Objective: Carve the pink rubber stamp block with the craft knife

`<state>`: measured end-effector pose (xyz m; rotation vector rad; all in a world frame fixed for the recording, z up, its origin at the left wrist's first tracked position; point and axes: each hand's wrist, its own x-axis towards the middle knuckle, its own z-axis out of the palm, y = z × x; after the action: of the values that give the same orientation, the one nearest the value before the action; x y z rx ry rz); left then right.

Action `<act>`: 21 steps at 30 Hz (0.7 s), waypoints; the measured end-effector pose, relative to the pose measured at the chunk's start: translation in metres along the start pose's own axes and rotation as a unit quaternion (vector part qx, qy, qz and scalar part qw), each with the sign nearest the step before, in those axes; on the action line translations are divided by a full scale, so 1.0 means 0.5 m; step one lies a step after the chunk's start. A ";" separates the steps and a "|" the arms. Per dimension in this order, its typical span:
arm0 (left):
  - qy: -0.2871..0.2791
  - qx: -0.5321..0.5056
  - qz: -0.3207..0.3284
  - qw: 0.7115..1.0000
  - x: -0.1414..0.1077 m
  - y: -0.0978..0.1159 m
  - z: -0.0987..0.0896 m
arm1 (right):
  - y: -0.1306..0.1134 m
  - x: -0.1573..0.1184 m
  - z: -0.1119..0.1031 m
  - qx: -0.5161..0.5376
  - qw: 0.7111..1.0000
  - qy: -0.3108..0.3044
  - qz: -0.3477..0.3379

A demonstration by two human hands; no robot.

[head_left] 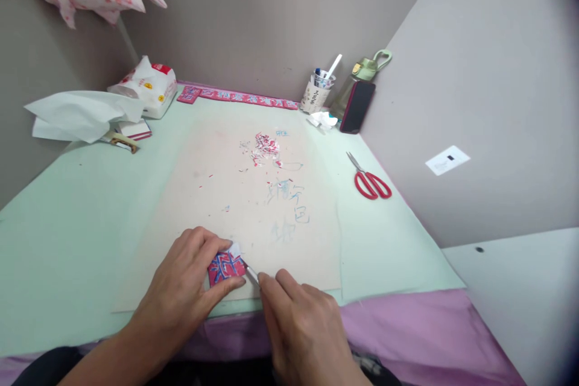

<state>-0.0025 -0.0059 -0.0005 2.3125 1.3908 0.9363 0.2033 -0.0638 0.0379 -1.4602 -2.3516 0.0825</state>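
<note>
My left hand (192, 271) is closed on a small red square piece (221, 270) marked with a blue character, thumb at its near edge and index finger at its far edge. A bit of white (234, 249) shows at the index fingertip; I cannot tell whether it is paper. In my closed right hand (303, 319) is a slim silver craft knife (251, 273), its handle mostly hidden by the fingers. The knife's tip meets the right edge of the red piece. Both hands are over the near part of a beige board (253, 223).
Red and white shavings (266, 146) lie on the board's far part. Red-handled scissors (368, 181) rest at right. A phone (359, 107), a bottle (348, 93) and a pen cup (315, 95) stand behind. A tissue pack (151, 87) and a row of red character pieces (248, 98) are at the back.
</note>
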 end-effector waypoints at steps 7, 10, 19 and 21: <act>-0.008 -0.004 -0.014 1.000 -0.001 -0.001 -0.002 | 0.002 -0.006 0.007 -0.015 0.999 0.048 -0.012; -0.019 -0.005 -0.022 1.000 -0.003 -0.003 -0.003 | 0.006 -0.010 0.010 -0.039 0.997 0.059 -0.018; 0.000 0.019 0.028 0.999 0.009 -0.003 -0.009 | 0.016 -0.031 0.050 -0.036 0.989 0.136 -0.036; 0.003 0.020 0.032 0.999 0.012 -0.001 -0.011 | 0.019 -0.032 0.051 -0.027 0.989 0.143 -0.041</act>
<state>-0.0045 -0.0012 0.0059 2.3993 1.3574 0.9420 0.2091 -0.0696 0.0073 -1.2987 -2.1899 -0.2002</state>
